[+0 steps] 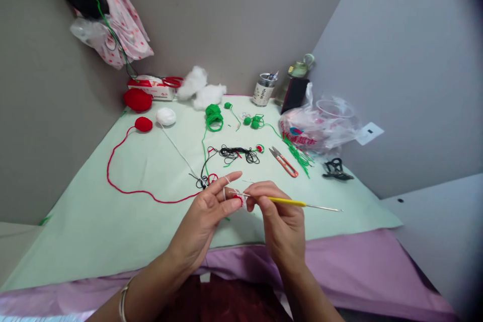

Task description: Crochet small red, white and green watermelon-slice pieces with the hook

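Note:
Between thumb and fingers, my left hand (209,211) pinches a small red and white crochet piece (239,200), its index finger stretched out with white yarn around it. My right hand (281,221) is closed on a crochet hook (289,202) with a yellow handle; the hook's tip lies at the piece. White yarn runs back to a white ball (166,116). Red yarn from a small red ball (144,124) loops over the table toward my left hand. Just beyond my hands are tangled black yarn (239,153) and a small red, white and green piece (260,149).
Orange-handled snips (285,162), green strands (298,153), a black clip (337,169) and a plastic bag (320,123) lie to the right. Green yarn (214,118), white stuffing (204,89), a pen can (264,90), a large red ball (137,100) and a tissue box (162,92) stand behind.

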A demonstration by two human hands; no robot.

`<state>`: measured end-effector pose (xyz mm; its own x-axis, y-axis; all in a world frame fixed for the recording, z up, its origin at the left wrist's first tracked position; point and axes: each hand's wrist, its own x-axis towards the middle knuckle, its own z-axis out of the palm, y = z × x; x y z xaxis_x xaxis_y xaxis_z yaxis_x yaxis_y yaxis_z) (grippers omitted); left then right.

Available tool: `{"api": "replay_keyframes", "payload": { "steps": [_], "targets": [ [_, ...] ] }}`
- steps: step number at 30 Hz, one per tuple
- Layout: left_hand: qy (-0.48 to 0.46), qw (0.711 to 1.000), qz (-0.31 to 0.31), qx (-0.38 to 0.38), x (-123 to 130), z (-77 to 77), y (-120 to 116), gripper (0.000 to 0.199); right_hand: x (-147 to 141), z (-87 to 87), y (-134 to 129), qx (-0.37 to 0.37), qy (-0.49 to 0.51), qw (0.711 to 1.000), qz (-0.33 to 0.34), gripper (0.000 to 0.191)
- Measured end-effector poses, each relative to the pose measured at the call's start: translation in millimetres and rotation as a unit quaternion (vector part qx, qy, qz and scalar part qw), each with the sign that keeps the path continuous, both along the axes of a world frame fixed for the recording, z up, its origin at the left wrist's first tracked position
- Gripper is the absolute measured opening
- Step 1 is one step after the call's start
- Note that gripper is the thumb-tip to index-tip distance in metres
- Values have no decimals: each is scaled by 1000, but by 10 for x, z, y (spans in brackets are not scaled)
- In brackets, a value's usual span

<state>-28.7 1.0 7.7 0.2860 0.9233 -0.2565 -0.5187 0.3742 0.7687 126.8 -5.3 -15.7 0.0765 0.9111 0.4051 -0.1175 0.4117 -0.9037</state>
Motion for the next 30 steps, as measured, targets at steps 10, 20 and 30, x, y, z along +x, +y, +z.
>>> {"api": "replay_keyframes", "payload": {
  "steps": [10,20,30],
  "targets": [
    [-66,997,-22,-24,-50,-60,11,33,20,29,58,-112,170,978,50,19],
    [34,999,22,33,3,-20,-41,38,4,-10,6,-31,16,999,16,19],
    [-8,1000,-12,8,20,-74,-36,27,-42,37,-49,22,-59,994,-93,18]
  ]
}}
